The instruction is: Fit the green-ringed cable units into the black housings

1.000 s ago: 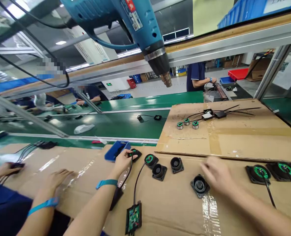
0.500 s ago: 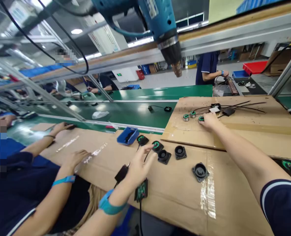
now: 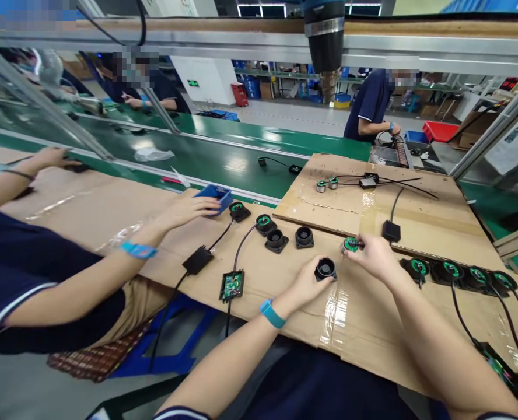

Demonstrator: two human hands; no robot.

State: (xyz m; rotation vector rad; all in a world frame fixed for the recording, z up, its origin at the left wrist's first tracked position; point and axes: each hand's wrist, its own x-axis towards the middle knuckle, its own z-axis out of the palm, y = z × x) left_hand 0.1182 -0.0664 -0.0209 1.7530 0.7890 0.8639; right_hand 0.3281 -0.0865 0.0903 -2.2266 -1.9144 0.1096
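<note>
My left hand (image 3: 301, 284) is closed on the side of a black square housing (image 3: 326, 269) with a round hollow, on the cardboard. Just right of it, my right hand (image 3: 376, 255) pinches a small round motor (image 3: 350, 244) with a green circuit board on top. The motor is held apart from the housing, and its wires are partly hidden by my fingers. Behind my right hand lies a black box (image 3: 391, 231) with a cable. Two similar housings, one at the front (image 3: 276, 240) and one beside it (image 3: 304, 237), lie further left.
A co-worker's hand (image 3: 193, 209) touches a blue bin (image 3: 217, 197) at left. Housings with green boards (image 3: 452, 269) line the right side, cables trailing. Two more motors (image 3: 321, 185) sit on the raised cardboard (image 3: 303, 201). A power driver (image 3: 325, 46) hangs overhead. An open circuit box (image 3: 231, 284) lies left.
My right hand has brought a motor from the raised cardboard towards me. My left hand has moved right and taken hold of a housing. The co-worker's hand has reached the blue bin.
</note>
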